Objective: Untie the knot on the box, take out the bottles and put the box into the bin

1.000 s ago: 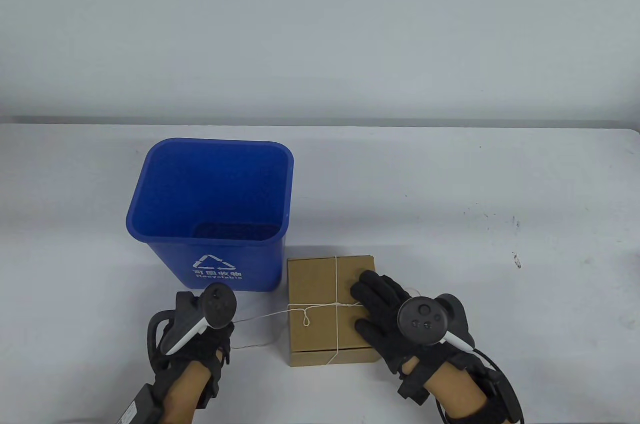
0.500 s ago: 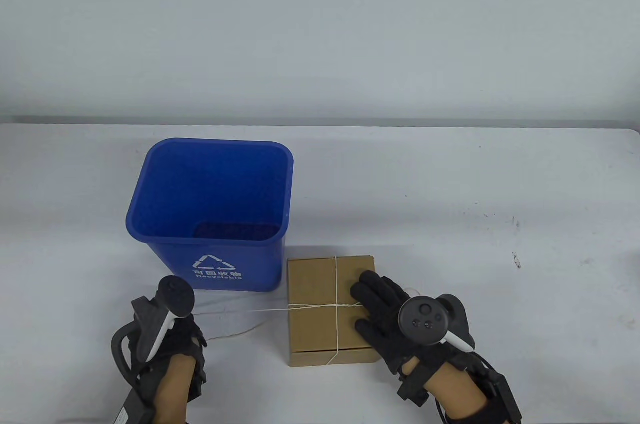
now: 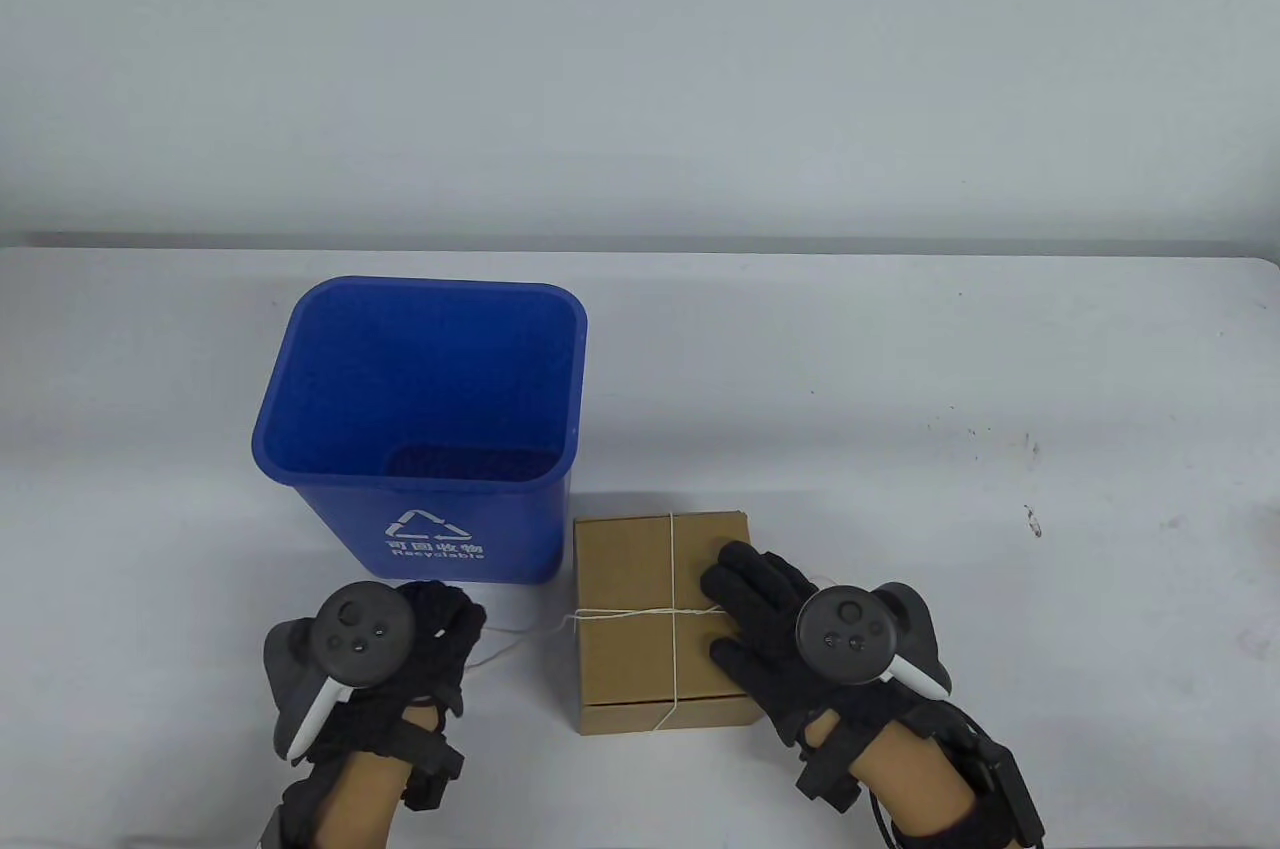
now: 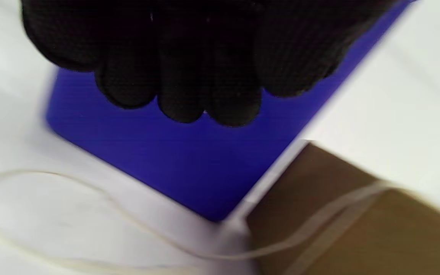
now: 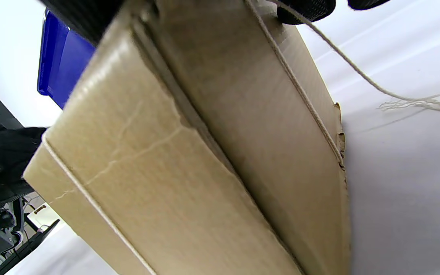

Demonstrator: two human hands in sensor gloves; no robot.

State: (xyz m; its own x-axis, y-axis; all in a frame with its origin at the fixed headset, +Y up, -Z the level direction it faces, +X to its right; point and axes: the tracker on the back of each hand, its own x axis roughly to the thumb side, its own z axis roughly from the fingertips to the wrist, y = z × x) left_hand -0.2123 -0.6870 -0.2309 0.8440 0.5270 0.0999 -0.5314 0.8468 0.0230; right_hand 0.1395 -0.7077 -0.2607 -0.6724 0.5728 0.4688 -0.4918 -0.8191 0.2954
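Keep the flat, straight-fingered right hand pressing the box near the surface's front edge beside the bin, then re-pinch the slack string with the loosely curled, empty left hand and draw it off sideways.

A high camera looks down across the white counter toward a pale wall. The left wrist camera sits close and low, blurred, facing the blue bin and box. The right wrist camera, tilted, nearly touches the box's side. All three views share bin, box and string.
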